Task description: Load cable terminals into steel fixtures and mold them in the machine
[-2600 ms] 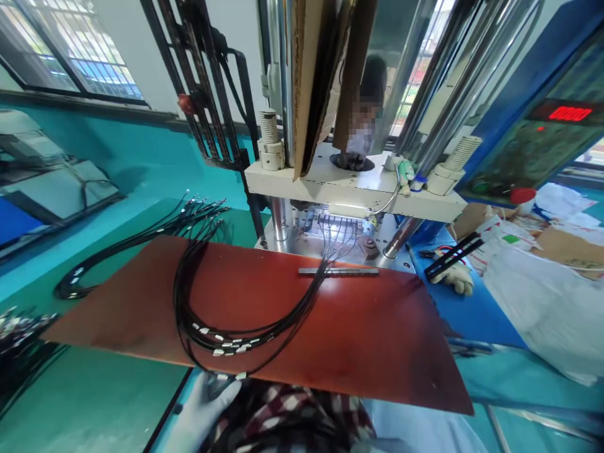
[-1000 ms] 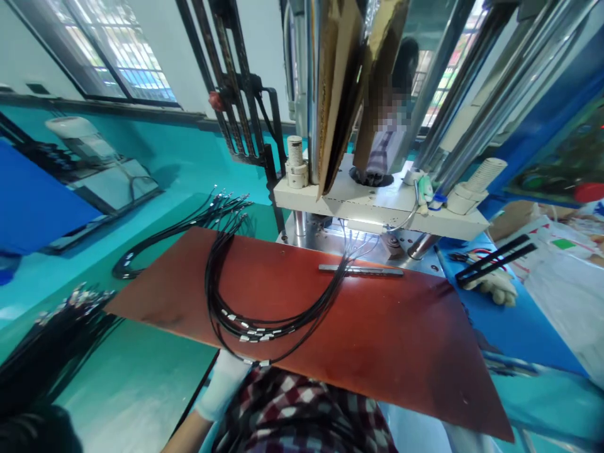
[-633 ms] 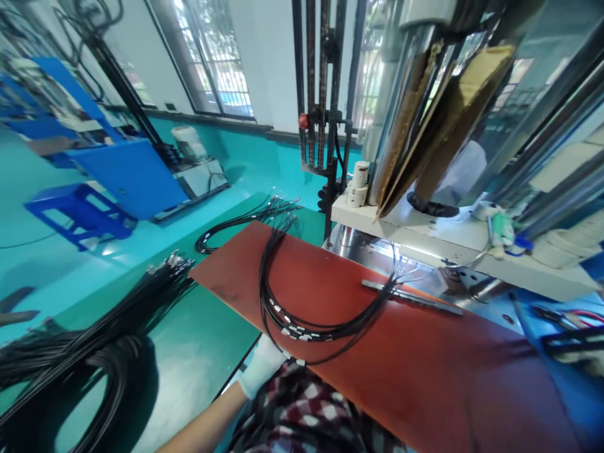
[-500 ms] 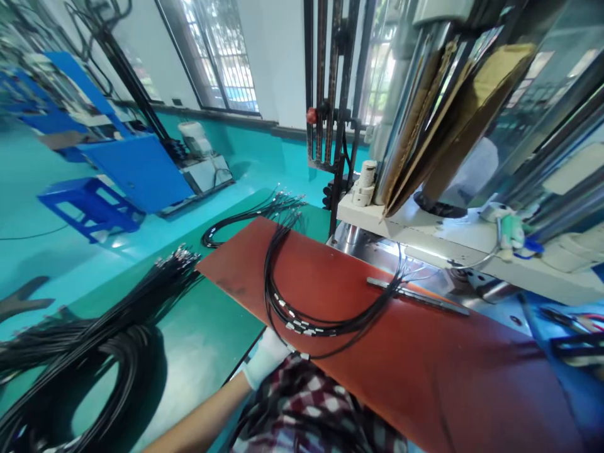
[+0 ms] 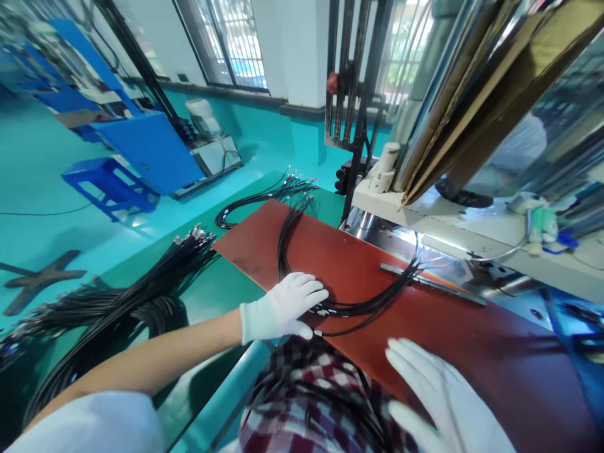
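My left hand [image 5: 292,306], in a white glove, lies over a curved bundle of thin black cables [image 5: 372,306] with small white tags. Its fingers are stretched out, and part of the bundle is hidden under it. The cables rest on a reddish-brown board [image 5: 340,255], their right ends crossing a thin metal bar [image 5: 453,296] by the press. My right hand [image 5: 446,399], gloved too, hovers near the board's front edge with fingers apart and nothing in it. More black cables [image 5: 340,402] lie across the checked cloth on my lap.
A press with a white plate [image 5: 425,220] and upright cardboard [image 5: 514,94] stands at the right. Thick heaps of black cables [image 5: 141,302] lie on the green table at left. Another cable coil [image 5: 229,214] sits behind the board. A blue stool [image 5: 108,179] stands on the floor.
My left hand has risen from the board's front edge onto the cable bundle. My right hand has come into view at the lower right. The view has shifted slightly.
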A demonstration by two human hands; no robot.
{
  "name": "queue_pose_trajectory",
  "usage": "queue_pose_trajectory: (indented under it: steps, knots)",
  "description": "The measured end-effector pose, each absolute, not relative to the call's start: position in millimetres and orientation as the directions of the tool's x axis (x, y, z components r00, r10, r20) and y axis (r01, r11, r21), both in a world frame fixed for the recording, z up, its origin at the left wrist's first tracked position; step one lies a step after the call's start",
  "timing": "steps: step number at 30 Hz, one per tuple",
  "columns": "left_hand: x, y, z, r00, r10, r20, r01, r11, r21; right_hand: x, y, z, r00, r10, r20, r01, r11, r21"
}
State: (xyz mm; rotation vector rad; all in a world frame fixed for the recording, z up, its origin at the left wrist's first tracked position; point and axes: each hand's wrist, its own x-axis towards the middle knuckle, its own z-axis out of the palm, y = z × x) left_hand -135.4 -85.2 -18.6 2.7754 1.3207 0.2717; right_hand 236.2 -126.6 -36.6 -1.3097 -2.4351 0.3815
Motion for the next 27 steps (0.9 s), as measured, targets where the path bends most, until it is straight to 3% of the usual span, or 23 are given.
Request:
queue_pose_trajectory:
  steps: [4,6,9,12,14,16,18,19,22,27]
  knots:
    - [-143.3,-56.3,-20.6,0.724,0.69,0.01,0.689,-0.723,-0.056,172.3,-57.0,-25.3,-0.794,0.52,0.314,0.478,0.854,-0.205]
    - [-142.3,-56.3,-18.5,0.783,0.621,0.013,0.614,-0.771,-0.17,148.8,-41.4,-19.0,-0.846,0.422,0.325,0.406,0.906,-0.122]
    - [-140.8,-58.2,-18.0,0.845,0.53,0.07,0.528,-0.807,-0.265,130.2,-36.0,-21.1,-0.837,0.48,0.262,0.441,0.876,-0.197]
    - [-151.3,-44.2,-13.3,0.853,0.519,0.064,0.522,-0.841,-0.144,125.1,-35.7,-34.6,-0.795,0.57,0.208,0.496,0.808,-0.317]
    - [-166.5,-22.1,-5.5,0.676,0.736,0.044,0.737,-0.676,-0.014,124.5,-34.4,-42.3,-0.776,0.591,0.22,0.499,0.789,-0.359]
    - [-183.9,6.8,3.0,0.278,0.96,0.033,0.959,-0.28,0.038,124.3,-33.3,-44.0,-0.764,0.596,0.247,0.49,0.785,-0.38]
    - [-198.4,36.2,8.3,-0.04,0.999,0.036,0.999,0.039,0.028,124.3,-33.4,-39.5,-0.771,0.592,0.235,0.478,0.782,-0.4]
    - [-203.1,48.8,9.4,-0.122,0.992,0.027,0.992,0.121,0.022,124.4,-34.0,-36.1,-0.774,0.592,0.223,0.476,0.777,-0.412]
    - [-207.5,71.6,8.5,-0.224,0.975,0.004,0.974,0.224,0.028,124.5,-36.1,-28.8,-0.773,0.602,0.201,0.483,0.763,-0.429]
    - [-203.8,70.6,1.3,-0.348,0.93,0.121,0.937,0.339,0.089,123.7,-34.4,-39.2,-0.752,0.616,0.236,0.487,0.76,-0.431]
